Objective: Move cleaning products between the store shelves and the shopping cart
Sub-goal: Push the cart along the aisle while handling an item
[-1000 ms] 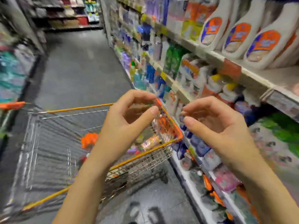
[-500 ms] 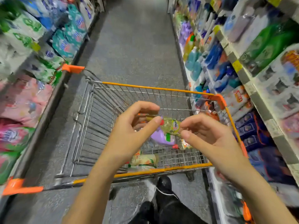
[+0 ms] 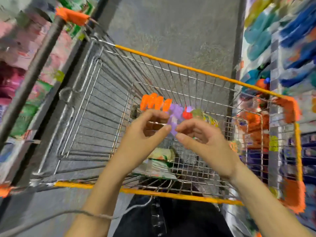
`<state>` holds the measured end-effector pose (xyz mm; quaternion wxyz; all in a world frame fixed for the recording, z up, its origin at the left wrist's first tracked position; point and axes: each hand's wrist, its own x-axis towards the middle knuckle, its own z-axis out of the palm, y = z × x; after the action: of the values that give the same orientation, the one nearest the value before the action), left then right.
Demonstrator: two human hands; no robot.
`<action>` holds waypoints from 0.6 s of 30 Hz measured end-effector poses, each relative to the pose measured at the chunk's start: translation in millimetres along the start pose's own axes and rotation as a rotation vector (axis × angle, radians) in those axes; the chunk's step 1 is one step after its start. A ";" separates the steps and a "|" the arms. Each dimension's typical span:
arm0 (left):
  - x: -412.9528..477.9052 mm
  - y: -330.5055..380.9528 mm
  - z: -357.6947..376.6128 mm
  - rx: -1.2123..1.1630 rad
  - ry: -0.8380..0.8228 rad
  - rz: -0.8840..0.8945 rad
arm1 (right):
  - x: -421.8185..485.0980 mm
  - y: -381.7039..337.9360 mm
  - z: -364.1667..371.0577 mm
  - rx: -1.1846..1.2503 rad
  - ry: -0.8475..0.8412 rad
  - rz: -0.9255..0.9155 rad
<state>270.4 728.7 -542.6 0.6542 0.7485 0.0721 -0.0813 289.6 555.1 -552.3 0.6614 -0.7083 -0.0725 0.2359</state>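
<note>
Frame quality: heavy motion blur, so fine detail is unreliable.
Shopping cart (image 3: 171,63): wire basket with an orange rim, directly below the camera, standing in the aisle between the left shelves (image 3: 25,69) and the right shelves (image 3: 294,40).
Cart contents: purple bottle (image 3: 175,115) with a red cap (image 3: 186,114); orange pieces (image 3: 155,102) just beyond it; yellow-green pouch (image 3: 207,118) to its right; green-and-white pack (image 3: 154,168) at the person's end. All are grouped toward the right-hand, nearer part of the basket.
Left hand (image 3: 145,135): over the basket, fingers curled into a C with the thumb out. Nothing is visible between them.
Right hand (image 3: 205,142): mirrors the left and appears to hold nothing.
Hands, relation: the fingertips nearly meet above the purple bottle. Contact with the bottle cannot be told; judged not, as the bottle seems to lie lower in the basket.
Progress (judgement): several products are already in the cart and none is in transit. Both shelf runs look stocked. The frame does not show whether the next item goes in or comes out.
Purple bottle, axis: lies on its side, long axis roughly along the cart's length, with the red cap at the far-right end. Low confidence because of blur.
Yellow-green pouch, axis: lies flat, slanting from the red cap toward the right side wall.
Green-and-white pack, axis: lies flat, roughly across the cart.
</note>
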 end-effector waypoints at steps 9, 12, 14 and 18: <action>47.7 -158.5 -5.9 0.601 -0.481 -0.346 | 44.8 165.3 32.1 -0.299 -0.303 0.480; 50.4 -189.4 3.9 0.874 -0.765 -0.478 | 47.2 192.6 42.7 -0.537 -0.500 0.541; 49.0 -203.1 7.7 1.016 -0.898 -0.521 | 44.6 205.1 48.0 -0.653 -0.605 0.611; 42.2 -222.2 10.9 1.070 -1.091 -0.640 | 35.2 220.2 59.0 -0.812 -0.690 0.654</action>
<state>263.6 747.7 -768.1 0.0982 0.7575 -0.0943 -0.6385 249.0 597.6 -775.4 0.1717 -0.7718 -0.1451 0.5949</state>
